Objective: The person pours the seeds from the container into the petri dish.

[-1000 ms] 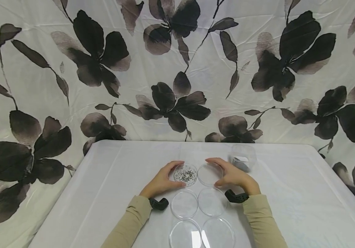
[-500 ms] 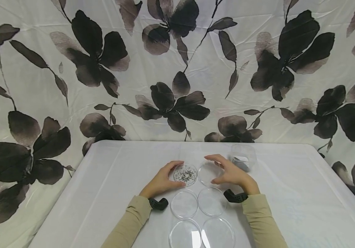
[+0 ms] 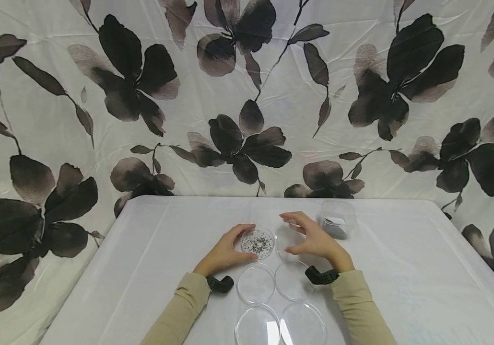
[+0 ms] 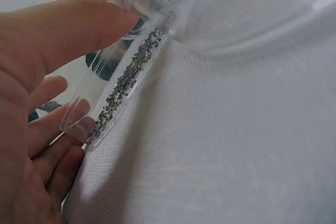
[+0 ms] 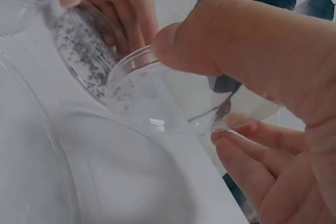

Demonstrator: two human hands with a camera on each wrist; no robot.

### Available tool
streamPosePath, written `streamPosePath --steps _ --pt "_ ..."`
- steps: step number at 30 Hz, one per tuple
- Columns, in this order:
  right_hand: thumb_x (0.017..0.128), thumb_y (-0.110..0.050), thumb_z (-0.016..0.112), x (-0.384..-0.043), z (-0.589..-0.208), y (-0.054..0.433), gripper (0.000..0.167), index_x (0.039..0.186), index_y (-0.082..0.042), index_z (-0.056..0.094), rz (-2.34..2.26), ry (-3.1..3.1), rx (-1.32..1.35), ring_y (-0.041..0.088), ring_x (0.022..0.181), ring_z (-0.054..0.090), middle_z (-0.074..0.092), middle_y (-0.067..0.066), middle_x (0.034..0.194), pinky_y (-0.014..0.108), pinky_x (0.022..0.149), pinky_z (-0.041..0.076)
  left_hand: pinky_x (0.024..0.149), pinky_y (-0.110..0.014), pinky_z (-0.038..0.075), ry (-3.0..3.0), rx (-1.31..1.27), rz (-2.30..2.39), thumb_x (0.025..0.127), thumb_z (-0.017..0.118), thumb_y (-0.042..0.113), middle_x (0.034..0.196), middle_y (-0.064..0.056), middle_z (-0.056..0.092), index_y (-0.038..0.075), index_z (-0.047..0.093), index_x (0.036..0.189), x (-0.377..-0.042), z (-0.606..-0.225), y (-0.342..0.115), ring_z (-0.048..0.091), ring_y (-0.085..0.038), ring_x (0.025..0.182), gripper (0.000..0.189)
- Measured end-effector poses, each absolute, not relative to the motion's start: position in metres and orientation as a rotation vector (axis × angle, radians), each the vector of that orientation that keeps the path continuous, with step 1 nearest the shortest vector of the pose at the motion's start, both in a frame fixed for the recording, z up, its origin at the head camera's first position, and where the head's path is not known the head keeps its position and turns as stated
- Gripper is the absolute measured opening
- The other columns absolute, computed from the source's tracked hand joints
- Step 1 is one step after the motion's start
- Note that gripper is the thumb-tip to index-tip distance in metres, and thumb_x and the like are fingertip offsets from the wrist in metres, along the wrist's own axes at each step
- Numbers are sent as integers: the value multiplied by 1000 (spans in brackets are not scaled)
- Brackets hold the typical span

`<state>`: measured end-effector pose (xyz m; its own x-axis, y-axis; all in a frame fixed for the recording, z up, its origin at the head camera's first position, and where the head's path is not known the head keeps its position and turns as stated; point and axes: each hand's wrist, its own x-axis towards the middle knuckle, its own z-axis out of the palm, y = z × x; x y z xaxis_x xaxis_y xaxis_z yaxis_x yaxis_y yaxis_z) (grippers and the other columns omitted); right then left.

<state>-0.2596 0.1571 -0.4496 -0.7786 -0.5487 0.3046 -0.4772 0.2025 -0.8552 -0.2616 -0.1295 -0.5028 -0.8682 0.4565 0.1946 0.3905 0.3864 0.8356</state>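
In the head view my left hand (image 3: 225,249) grips a clear petri dish (image 3: 257,242) scattered with small dark grains, thumb at its near edge and fingers beyond. The left wrist view shows the grains (image 4: 126,82) in a band inside the clear wall. My right hand (image 3: 316,239) pinches a clear, round petri dish part between thumb and fingertips. That petri dish part (image 5: 168,100) appears tilted in the right wrist view, close beside the grain-filled dish. Whether it is a lid or a base I cannot tell. Its outline is faint in the head view.
Several clear petri dishes stand in two columns nearer me, among them a left one (image 3: 256,284), a right one (image 3: 292,290) and a front one (image 3: 257,327). A clear tub (image 3: 337,220) with grey contents stands back right. The white-covered table (image 3: 143,268) meets a floral cloth.
My right hand has lifted and shifted left toward the grain-filled dish, with the clear petri dish part in its fingers. The left hand has stayed on its dish.
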Motion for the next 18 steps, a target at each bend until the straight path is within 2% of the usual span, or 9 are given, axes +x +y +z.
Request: streamPosePath --steps 5,12,18 --pt "68 13 80 -252 -439 149 84 142 10 40 -1685 2396 -985 50 129 43 42 30 140 58 108 36 117 -44 26 2568 778 1502 73 89 24 146 -3 49 13 49 144 -261 -503 -129 39 -22 139 81" --pt "69 5 85 -270 -468 144 90 147 -3 40 -1725 2388 -1029 40 133 41 40 22 145 44 106 43 117 -43 26 2563 787 1488 74 88 24 147 -3 48 11 48 145 -262 -503 -129 38 -22 140 82" --pt "71 0 86 -268 -468 132 92 149 -13 39 -1695 2438 -1049 40 133 41 40 20 145 50 102 46 117 -43 26 2549 811 1512 74 88 24 147 -3 48 11 48 144 -263 -505 -130 38 -23 140 82"
